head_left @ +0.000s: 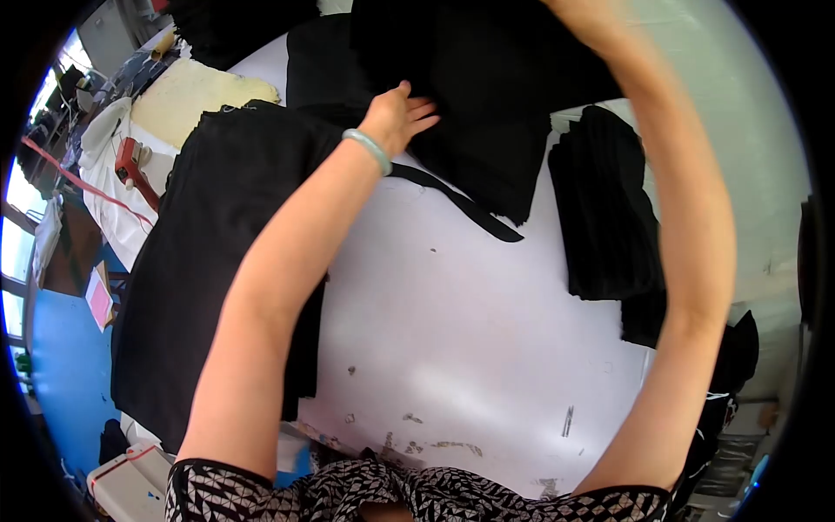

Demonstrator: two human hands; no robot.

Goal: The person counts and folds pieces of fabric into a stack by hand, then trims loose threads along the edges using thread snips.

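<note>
Left hand loosely open, fingers apart, nothing visibly clasped, over left part of black cloth. Right hand blurred, cut by top of view, near far right part of black cloth; grip cannot be told. Black cloth spread on white table. Left of black cloth: big dark stack. Right of it: folded dark bundle. Nearer wearer than it: narrow black strip.

Your right hand is blurred and cut off by the top edge, its grip unseen. Beyond your left hand, black cloth runs past that edge. Specks on the table below that hand are too small to identify.
</note>
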